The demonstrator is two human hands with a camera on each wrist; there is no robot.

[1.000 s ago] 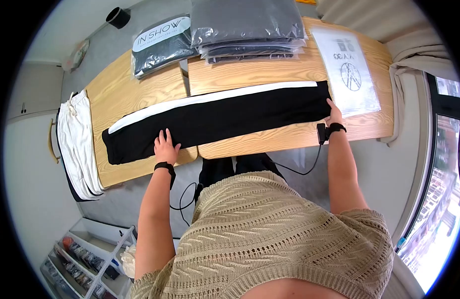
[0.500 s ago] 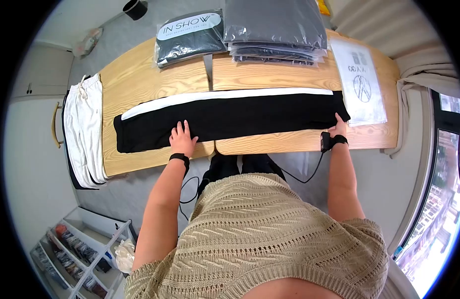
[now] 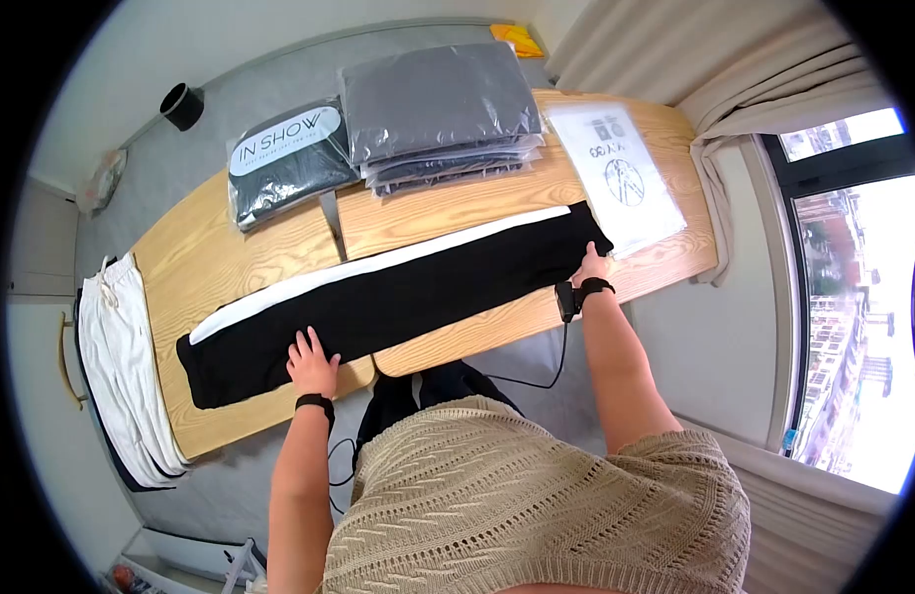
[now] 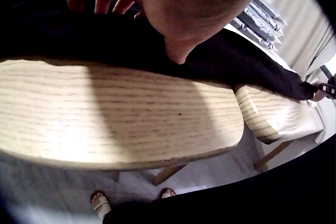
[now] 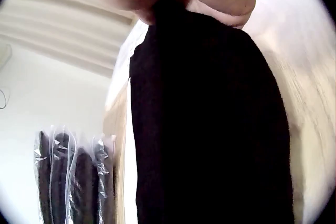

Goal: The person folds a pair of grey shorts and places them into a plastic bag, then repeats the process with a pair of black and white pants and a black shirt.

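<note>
Lying stretched full length across the wooden surface (image 3: 448, 213), the black trousers (image 3: 398, 297) with a white side stripe look already folded leg on leg and flattened, with no crosswise fold made yet. The left hand (image 3: 312, 364) rests on the near edge toward their left end, grip apart and fingers spread flat; the right hand (image 3: 589, 267), arm reaching out to the opposite end, has its grip pinched on the cloth's edge. Bagged garments (image 3: 438, 114) and a printed sheet (image 3: 621, 178) lie beyond.
</note>
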